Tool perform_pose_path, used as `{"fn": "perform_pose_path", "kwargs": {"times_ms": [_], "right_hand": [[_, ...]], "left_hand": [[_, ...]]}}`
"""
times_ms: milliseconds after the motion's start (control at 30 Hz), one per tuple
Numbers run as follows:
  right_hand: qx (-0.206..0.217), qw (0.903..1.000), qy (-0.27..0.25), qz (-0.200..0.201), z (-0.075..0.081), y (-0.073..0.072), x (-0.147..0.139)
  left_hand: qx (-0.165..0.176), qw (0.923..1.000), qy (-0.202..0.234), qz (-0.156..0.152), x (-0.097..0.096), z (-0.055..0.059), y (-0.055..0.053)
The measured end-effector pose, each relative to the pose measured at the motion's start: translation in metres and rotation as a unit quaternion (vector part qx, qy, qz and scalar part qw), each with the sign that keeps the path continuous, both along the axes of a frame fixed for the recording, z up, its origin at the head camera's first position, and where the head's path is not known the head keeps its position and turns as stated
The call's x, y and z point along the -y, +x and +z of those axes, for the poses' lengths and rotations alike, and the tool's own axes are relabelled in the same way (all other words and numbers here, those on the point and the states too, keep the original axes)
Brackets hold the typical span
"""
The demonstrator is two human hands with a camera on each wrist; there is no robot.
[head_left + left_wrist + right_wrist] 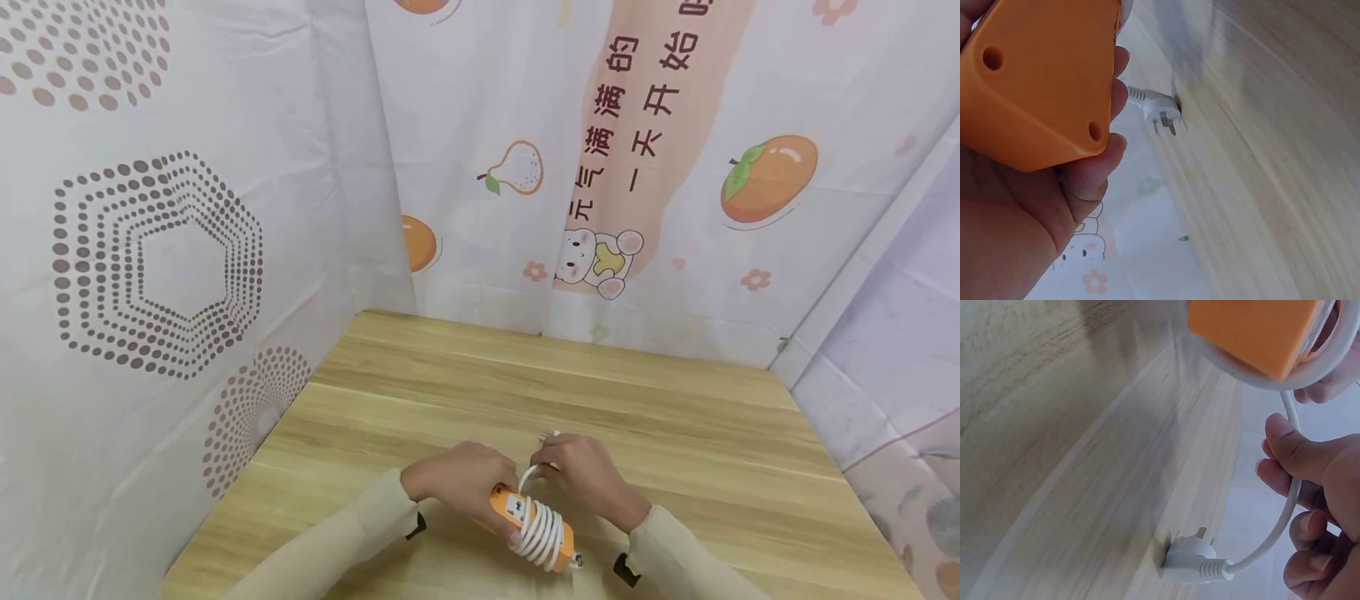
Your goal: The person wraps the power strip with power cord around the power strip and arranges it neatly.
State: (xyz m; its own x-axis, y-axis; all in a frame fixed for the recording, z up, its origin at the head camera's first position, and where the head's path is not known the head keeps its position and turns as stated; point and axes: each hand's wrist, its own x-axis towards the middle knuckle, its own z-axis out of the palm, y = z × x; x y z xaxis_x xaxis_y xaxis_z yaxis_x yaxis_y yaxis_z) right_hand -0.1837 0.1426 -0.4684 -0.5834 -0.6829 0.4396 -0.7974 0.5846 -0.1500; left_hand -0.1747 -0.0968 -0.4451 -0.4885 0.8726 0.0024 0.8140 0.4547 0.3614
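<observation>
My left hand grips an orange power strip just above the wooden table. White cord is wound round the strip in several turns. In the left wrist view, the strip's orange underside with two screw holes faces the camera, and fingers curl round its edge. To the right of the strip, my right hand holds the loose end of the cord between thumb and fingers. The white plug at the cord's end lies beyond the right hand, by the tabletop, its metal prongs showing.
The wood-grain table spreads out beyond and to both sides of the hands. A dotted white curtain hangs at the left, a fruit-printed curtain behind, and another pale curtain at the right.
</observation>
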Motion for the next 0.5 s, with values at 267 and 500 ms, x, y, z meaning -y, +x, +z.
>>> {"fn": "perform_pose_path", "kwargs": {"times_ms": [267,500], "right_hand": [[-0.005,1.0000,-0.003,-0.005,0.0015,-0.0024,-0.0042],[-0.011,0.9998,0.012,-0.014,0.0044,-0.0039,-0.0070]], "left_hand": [[0.007,1.0000,0.007,0.000,0.0069,0.0036,0.0008],[0.004,1.0000,0.003,-0.008,0.0079,0.0057,-0.0006]]}}
